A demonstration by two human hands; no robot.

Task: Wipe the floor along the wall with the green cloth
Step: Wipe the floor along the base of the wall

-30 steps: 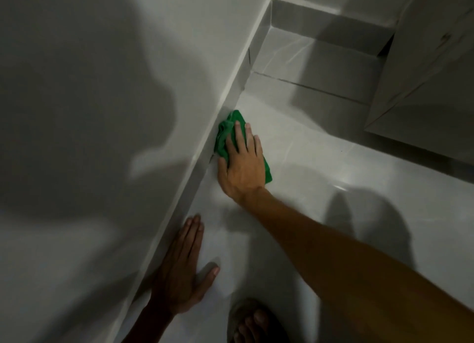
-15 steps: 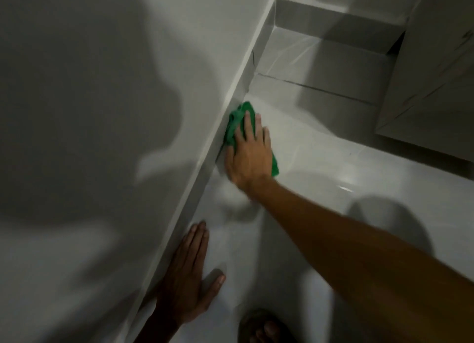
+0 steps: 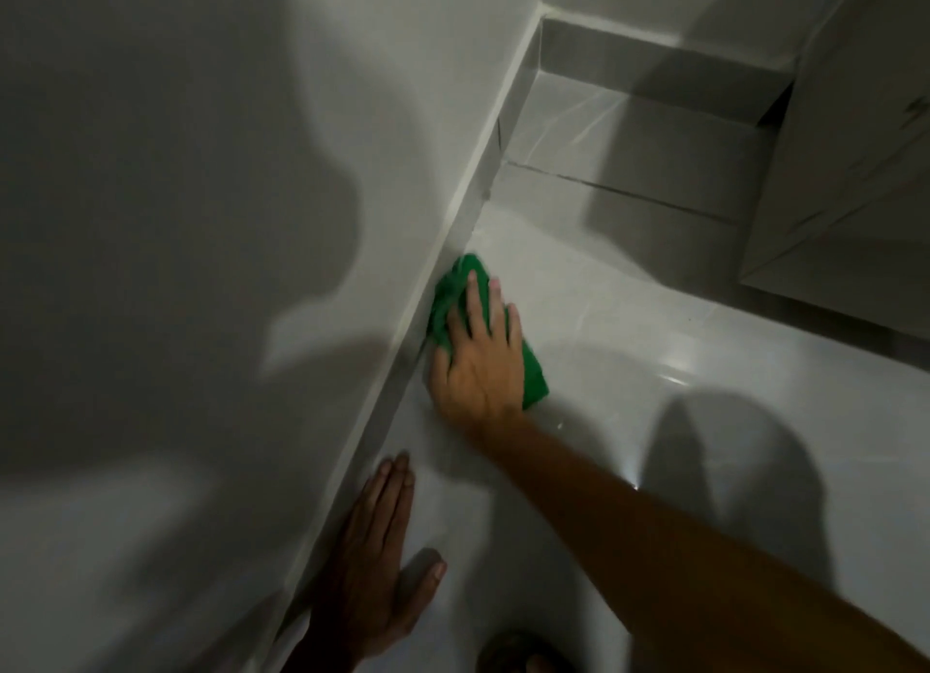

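The green cloth (image 3: 454,290) lies crumpled on the glossy grey floor (image 3: 654,350), tight against the skirting (image 3: 402,385) at the foot of the white wall (image 3: 211,209). My right hand (image 3: 480,365) presses flat on top of it, fingers pointing away from me along the wall, and covers its middle. Cloth shows beyond my fingertips and at the right of my palm. My left hand (image 3: 372,567) rests palm down on the floor nearer to me, beside the skirting, holding nothing.
A pale cabinet (image 3: 855,169) stands at the upper right, with a dark gap under it. The wall corner (image 3: 541,18) lies ahead, past a tile seam (image 3: 619,189). My foot (image 3: 518,657) shows at the bottom edge. Shadows fall across wall and floor.
My right hand pushed the cloth forward along the skirting, then drew it back toward me. My left hand has stayed flat on the floor.
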